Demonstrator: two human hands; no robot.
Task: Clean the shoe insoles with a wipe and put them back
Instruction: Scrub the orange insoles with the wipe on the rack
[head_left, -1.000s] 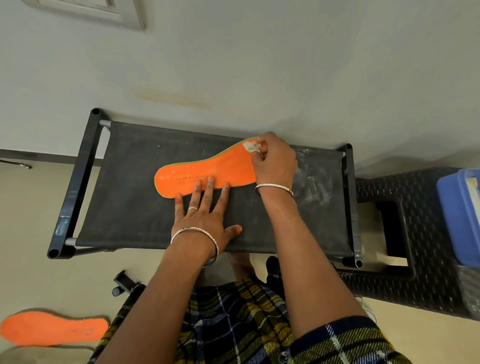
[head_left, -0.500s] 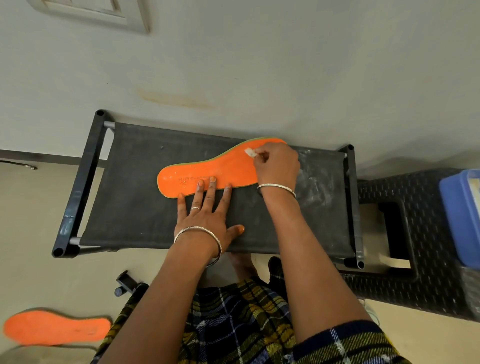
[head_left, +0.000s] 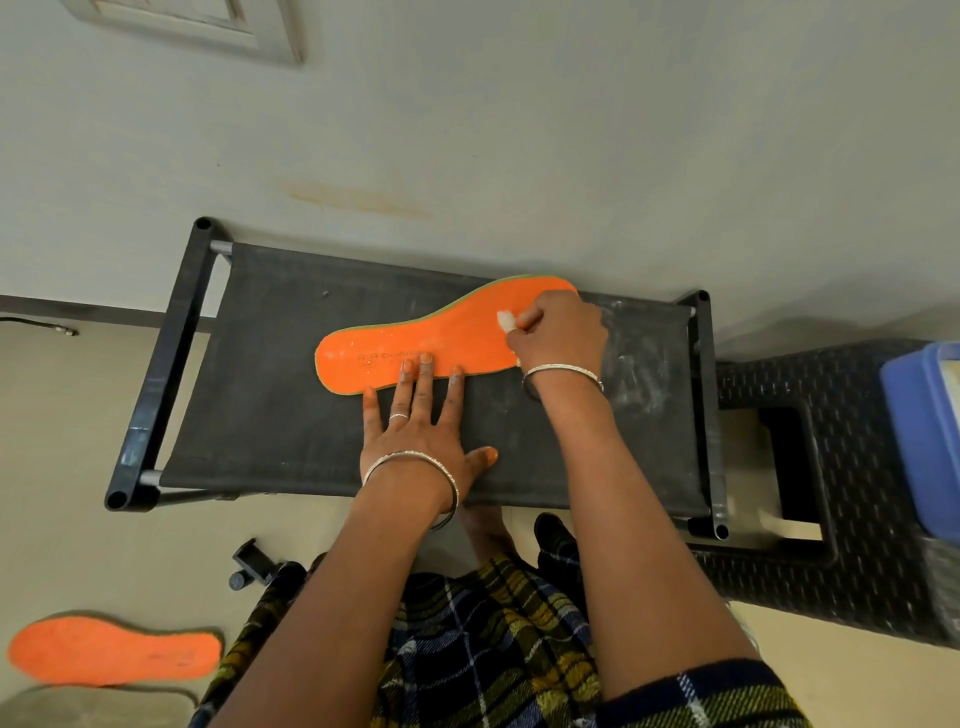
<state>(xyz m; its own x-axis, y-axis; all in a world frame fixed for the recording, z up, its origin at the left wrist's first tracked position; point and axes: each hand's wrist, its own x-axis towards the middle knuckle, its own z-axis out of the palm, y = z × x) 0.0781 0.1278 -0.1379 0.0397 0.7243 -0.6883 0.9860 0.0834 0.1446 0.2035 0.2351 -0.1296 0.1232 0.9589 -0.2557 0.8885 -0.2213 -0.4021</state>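
The right hand (head_left: 561, 332) has its fingers curled tight around a small white wipe (head_left: 506, 319) and holds it down on the orange insole (head_left: 415, 343). The wipe pokes out just left of the knuckles and touches the insole's broad forefoot end, which runs under that hand toward the wall. From the grip the insole stretches away to the left, with its narrower heel end farthest from the wipe. Its printed side is up, pale specks are scattered across it, and a green edge shows along its far rim.

The left hand (head_left: 421, 426) holds nothing. Its 4 fingers are straight and spread. 3 fingertips press on the insole's near edge, left of the grip and nearer the person, and the little finger's tip is at the rim. The palm and thumb lie flat on the black fabric shelf (head_left: 270, 405). Each wrist bears 1 silver bangle, and 1 ring sits on the left hand.

The insole lies flat on that shelf, which is framed by dark rails. Just right of the grip the fabric shows whitish smears. Farther right stands a black woven stool (head_left: 857, 545), and a blue box (head_left: 924, 426) sits at the frame's right edge. Well apart from the grip, at the lower left on the pale floor, lies the other insole (head_left: 114, 652), also orange. A plaid garment (head_left: 493, 649) shows below both forearms.
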